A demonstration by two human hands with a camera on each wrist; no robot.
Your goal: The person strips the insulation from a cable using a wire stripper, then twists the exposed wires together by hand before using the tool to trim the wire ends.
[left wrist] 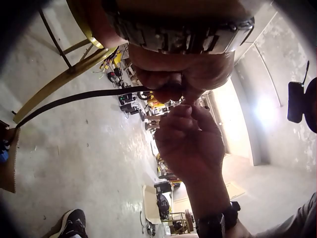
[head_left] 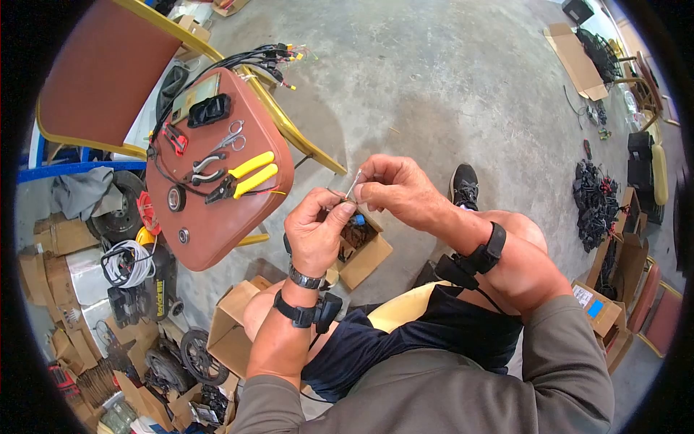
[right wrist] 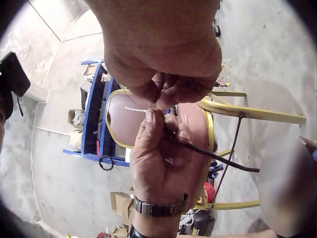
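Observation:
My left hand point(head_left: 318, 220) grips a black cable point(left wrist: 84, 95) near its end, thumb on top. The cable hangs down from this hand toward an open cardboard box point(head_left: 367, 262). A thin whitish wire point(right wrist: 134, 109) sticks out at the left thumb tip in the right wrist view. Fingertips of my right hand point(head_left: 401, 186) pinch at the wire end, right against the left thumb and forefinger. The exact spot of the pinch is hidden behind the fingers.
Left of the hands, a chair seat point(head_left: 217, 249) bears yellow-handled pliers point(head_left: 253, 173), grey-handled pliers point(head_left: 208, 173), scissors point(head_left: 231, 136), a black tray point(head_left: 209, 111) and two round rolls. A cable bundle point(head_left: 264, 56) hangs off its far edge. Boxes and wheels crowd the lower left.

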